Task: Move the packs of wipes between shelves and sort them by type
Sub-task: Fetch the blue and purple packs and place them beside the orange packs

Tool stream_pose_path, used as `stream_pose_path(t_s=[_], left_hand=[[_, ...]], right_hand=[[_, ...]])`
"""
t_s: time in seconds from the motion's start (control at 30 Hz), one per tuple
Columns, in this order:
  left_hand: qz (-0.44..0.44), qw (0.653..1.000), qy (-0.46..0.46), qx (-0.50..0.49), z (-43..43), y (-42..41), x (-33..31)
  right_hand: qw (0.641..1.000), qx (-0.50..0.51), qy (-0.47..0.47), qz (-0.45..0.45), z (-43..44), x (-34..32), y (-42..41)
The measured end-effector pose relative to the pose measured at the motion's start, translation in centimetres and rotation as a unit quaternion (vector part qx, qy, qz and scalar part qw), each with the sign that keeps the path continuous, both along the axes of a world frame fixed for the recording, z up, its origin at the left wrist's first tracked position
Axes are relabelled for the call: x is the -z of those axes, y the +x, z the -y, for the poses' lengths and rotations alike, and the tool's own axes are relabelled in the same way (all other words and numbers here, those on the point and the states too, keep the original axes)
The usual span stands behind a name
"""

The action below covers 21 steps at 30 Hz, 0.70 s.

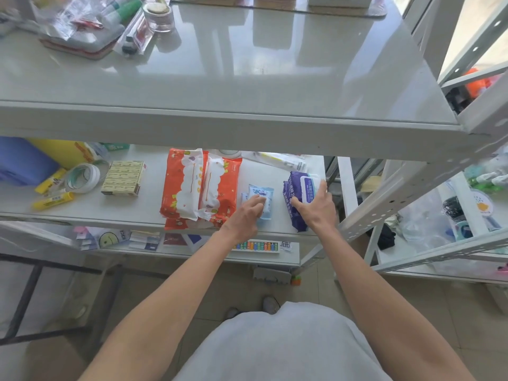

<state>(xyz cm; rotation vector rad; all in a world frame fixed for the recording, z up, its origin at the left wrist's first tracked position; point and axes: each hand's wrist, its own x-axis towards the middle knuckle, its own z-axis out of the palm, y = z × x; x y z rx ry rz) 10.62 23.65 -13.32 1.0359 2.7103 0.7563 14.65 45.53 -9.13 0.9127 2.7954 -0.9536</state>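
Note:
On the middle shelf [137, 210] lie two large orange-and-white wipe packs [199, 185], stacked side by side over another orange pack. To their right sit small light-blue wipe packs [264, 195]; my left hand [247, 213] rests on them with fingers curled over the front one. Further right lies a stack of purple wipe packs [295, 188] with a white label. My right hand [316, 206] lies spread on top of it, thumb on its left side and fingers over the label.
Left on the same shelf are tape rolls [82, 177], a tan box stack [123, 177], yellow tubes and a blue box. The glossy upper shelf [247, 64] holds bagged items at far left. A lower shelf holds cards and an abacus [257, 246]. Another rack stands right.

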Motion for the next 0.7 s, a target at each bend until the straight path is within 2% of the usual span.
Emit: stream_pose_path(t_s=[0.2,0.4,0.53,0.7], left_hand=[[-0.003,0.998,-0.033,-0.044,-1.1,0.5,-0.9],[0.015,0.998,-0.057,-0.035,-1.2,1.4,0.2],[0.022,0.999,-0.003,-0.038,-1.4,0.7,0.1],[0.037,0.997,0.036,-0.055,-1.6,-0.2,-1.6]], right_hand=[[0.997,-0.037,0.020,-0.060,0.2,0.0,0.6],[0.995,-0.058,0.082,-0.024,1.9,0.1,1.6],[0.991,-0.046,0.122,-0.015,3.1,0.5,1.9],[0.996,-0.027,0.082,-0.025,2.3,0.5,1.8]])
